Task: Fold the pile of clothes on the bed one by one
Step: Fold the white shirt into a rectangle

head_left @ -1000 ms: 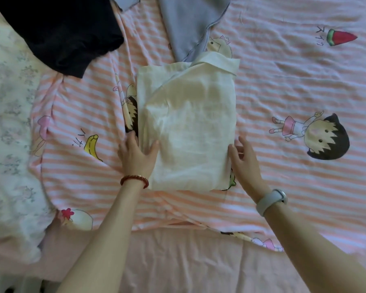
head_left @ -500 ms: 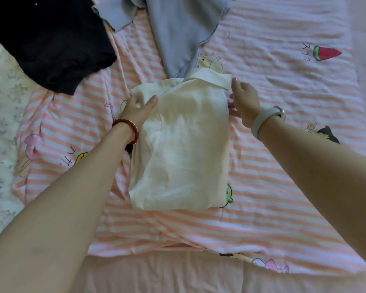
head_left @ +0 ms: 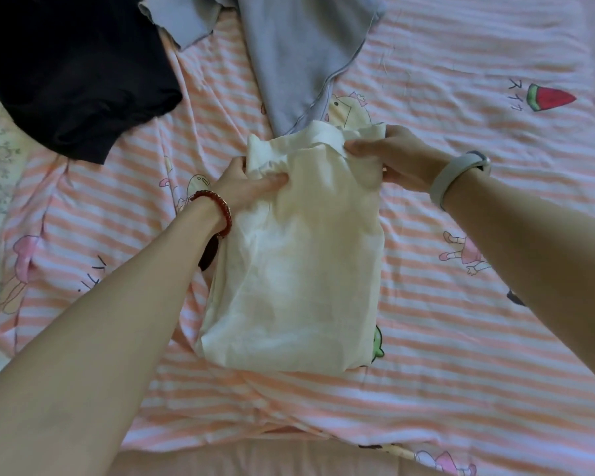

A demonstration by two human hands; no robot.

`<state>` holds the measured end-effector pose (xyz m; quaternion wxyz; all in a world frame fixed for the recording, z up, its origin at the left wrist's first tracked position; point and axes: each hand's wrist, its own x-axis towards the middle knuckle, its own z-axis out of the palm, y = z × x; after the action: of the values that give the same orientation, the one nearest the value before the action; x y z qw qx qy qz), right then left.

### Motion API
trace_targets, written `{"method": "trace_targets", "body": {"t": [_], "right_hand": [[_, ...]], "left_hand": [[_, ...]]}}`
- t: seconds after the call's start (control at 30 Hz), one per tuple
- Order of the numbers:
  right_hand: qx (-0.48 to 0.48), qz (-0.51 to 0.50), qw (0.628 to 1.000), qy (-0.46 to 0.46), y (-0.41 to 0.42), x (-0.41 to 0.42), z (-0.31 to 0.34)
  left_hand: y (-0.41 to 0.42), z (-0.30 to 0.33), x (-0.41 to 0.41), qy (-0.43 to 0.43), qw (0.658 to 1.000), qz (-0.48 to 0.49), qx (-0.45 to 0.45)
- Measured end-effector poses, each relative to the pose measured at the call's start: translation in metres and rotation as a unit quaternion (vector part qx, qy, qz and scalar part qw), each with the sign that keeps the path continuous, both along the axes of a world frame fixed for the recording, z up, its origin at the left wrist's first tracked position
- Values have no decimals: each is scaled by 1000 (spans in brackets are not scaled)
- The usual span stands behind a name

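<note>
Cream garment (head_left: 299, 255) lies folded into a tall rectangle on the striped pink sheet (head_left: 461, 338), middle of the bed, its near edge toward the person and its far edge under both hands.

Left hand (head_left: 246, 182) grips the far-left corner: thumb on top, fingers curled under the cloth, fabric bunched into a small ridge at the thumb. Red bead bracelet (head_left: 217, 211) on that wrist.

Right hand (head_left: 392, 156) grips the far-right corner: thumb pressed on the top layer, fingers wrapped round the edge and mostly hidden beneath. Pale grey wristband (head_left: 457, 176) on that wrist.

Between the two hands the far edge is raised slightly off the sheet and puckered; the rest of the garment lies flat. The collar flap shows at the far edge, just behind the right thumb.

Against half a second ago: the left hand then lay flat on the upper-left of the cloth, fingers spread; the right hand stood beside the far-right corner, touching only its edge. Both now pinch cloth. A second ago both hands were at the near corners.

Black garment (head_left: 73, 70) lies heaped at far left. Grey garment (head_left: 296, 49) lies at far centre, its lower tip just beyond the cream one's far edge.
</note>
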<state>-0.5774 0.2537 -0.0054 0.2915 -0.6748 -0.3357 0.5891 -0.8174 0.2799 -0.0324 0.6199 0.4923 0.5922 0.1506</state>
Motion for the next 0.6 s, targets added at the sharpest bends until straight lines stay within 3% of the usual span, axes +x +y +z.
{"method": "trace_targets", "body": {"t": [0.07, 0.13, 0.23, 0.37, 0.43, 0.5, 0.53, 0.6], "right_hand": [[25, 39, 999, -13, -4, 6, 11], [78, 59, 992, -83, -11, 6, 20], [187, 100, 951, -224, -36, -6, 33], [295, 127, 894, -313, -97, -27, 35], [384, 173, 826, -376, -126, -37, 31], [451, 245, 765, -389, -156, -45, 19], [471, 274, 743, -389, -171, -47, 12], [495, 304, 719, -382, -199, -50, 0]], "left_hand": [[1, 5, 4, -11, 1000, -18, 9], [1, 11, 7, -24, 998, -48, 21], [-9, 27, 7, 4, 994, -72, 80], [-42, 48, -16, 90, 968, -112, 207], [-62, 49, -36, 167, 922, -184, 297], [-81, 41, -58, 194, 829, -313, 421], [-89, 36, -68, 195, 790, -362, 456], [-106, 32, -82, 202, 748, -416, 476]]}}
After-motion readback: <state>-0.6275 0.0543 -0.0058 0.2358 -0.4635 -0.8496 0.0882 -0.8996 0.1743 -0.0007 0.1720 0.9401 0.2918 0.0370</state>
